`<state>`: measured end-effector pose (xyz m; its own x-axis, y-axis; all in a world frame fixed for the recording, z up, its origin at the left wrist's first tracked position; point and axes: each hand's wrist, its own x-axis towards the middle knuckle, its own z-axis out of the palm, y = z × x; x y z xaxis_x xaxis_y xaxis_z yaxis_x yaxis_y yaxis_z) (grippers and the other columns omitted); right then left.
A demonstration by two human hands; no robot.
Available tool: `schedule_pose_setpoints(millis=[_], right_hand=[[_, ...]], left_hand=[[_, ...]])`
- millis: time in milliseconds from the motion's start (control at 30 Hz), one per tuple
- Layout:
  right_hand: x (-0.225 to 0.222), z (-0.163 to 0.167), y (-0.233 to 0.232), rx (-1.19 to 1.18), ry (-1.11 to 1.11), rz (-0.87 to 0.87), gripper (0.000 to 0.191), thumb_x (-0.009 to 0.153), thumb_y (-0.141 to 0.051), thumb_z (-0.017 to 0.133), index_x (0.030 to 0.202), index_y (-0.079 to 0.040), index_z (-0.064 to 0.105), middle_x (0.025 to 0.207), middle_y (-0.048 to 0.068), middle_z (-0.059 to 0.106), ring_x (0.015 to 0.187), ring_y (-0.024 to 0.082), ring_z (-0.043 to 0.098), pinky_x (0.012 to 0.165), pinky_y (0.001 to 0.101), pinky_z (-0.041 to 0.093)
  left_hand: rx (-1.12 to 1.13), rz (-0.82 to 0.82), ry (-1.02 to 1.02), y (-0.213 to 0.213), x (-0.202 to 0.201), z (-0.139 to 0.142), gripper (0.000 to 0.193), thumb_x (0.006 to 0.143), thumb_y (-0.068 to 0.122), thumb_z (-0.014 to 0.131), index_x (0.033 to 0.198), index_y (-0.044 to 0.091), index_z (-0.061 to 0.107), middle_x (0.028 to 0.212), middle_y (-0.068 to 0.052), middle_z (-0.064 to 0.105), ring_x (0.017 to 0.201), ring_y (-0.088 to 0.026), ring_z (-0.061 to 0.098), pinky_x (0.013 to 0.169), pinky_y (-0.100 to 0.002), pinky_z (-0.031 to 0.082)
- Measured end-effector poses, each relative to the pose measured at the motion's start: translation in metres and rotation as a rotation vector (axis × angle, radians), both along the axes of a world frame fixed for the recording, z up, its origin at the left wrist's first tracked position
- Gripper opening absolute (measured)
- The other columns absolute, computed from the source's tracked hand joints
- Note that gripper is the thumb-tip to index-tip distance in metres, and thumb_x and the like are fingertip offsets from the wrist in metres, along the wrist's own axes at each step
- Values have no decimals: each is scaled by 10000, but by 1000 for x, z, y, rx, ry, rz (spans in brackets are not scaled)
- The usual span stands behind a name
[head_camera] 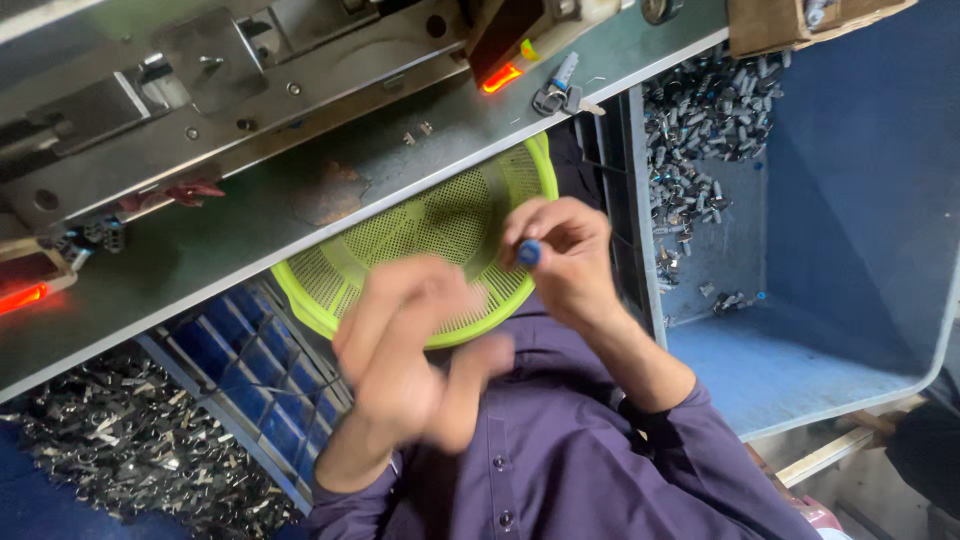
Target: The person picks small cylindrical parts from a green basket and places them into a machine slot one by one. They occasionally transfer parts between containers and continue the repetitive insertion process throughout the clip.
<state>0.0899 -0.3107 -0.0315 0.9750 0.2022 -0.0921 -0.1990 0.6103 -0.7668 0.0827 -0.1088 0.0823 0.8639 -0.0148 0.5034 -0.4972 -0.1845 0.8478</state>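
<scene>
The left hand is blurred, so whether it grips anything cannot be told. The bench edge covers the top of the green basket (a perforated one); open room lies in the blue bin beside it. The right hand pinches a small blue-capped part over the basket.

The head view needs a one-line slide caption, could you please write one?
Right hand pinches a small blue-capped part above a green mesh basket, blurred left hand alongside.
</scene>
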Motion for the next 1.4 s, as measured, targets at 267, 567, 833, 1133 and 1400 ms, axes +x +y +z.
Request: schedule_pose_setpoints(millis=[267, 567, 833, 1133, 1400], right_hand=[[-18, -2, 23, 185, 215, 161, 496, 851, -160, 909, 1152, -53, 530, 972, 76, 666, 882, 135, 680, 789, 259, 559], [-18, -19, 33, -59, 15, 70, 440, 894, -246, 875, 1127, -72, 544, 1013, 76, 665, 962, 161, 651, 890, 323, 546], [-21, -36, 26, -105, 117, 2, 286, 951, -170, 816, 1054, -77, 565, 985, 46, 633, 917, 151, 623, 829, 307, 525], [-16, -34, 31, -95, 163, -39, 183, 997, -58, 738, 1019, -64, 557, 961, 58, 622, 846, 148, 591, 796, 305, 505], [-29, -21, 45, -139, 20, 5, 223, 978, -34, 770, 1016, -45, 551, 957, 75, 626, 865, 163, 614, 803, 315, 523]], left_hand=[[49, -31, 96, -8, 0, -47, 260, 850, 122, 816, 1078, 89, 695, 1115, -58, 702, 1005, -247, 649, 838, -347, 548], [-390, 61, 419, 16, -20, -86, 209, 920, -34, 774, 1079, -24, 640, 1059, -128, 641, 936, -153, 625, 790, -245, 546], [-447, 220, 267, 72, -47, -86, 147, 966, 59, 739, 1001, -63, 664, 977, -125, 675, 850, -168, 604, 774, -249, 472], [-334, 408, 326, 75, 27, -84, 174, 887, 114, 719, 892, 12, 578, 797, -110, 559, 717, -185, 484, 696, -349, 376], [-1038, -68, 215, 34, -37, -134, 244, 901, 187, 733, 859, 53, 533, 666, -46, 486, 635, -164, 381, 651, -367, 306]])
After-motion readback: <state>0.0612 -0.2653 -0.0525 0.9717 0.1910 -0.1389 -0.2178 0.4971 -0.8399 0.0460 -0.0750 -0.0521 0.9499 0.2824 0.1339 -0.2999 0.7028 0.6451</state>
